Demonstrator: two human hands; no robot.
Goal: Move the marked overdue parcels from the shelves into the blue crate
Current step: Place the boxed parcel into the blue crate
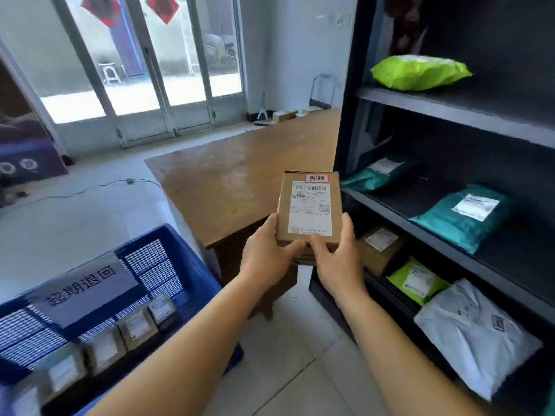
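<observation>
A small brown cardboard parcel with a white shipping label and a red-framed marker sticker at its top is held in the air in front of me, over the corner of a wooden table. My left hand grips its lower left side and my right hand grips its lower right side, thumbs on the label face. The blue crate stands on the floor at the lower left, bearing a paper sign, with several small brown boxes lined up inside it.
The dark shelf unit on the right holds a lime green bag, teal bags, a brown box, a small green bag and a white bag. The wooden table stands between crate and shelves. Glass doors lie far ahead.
</observation>
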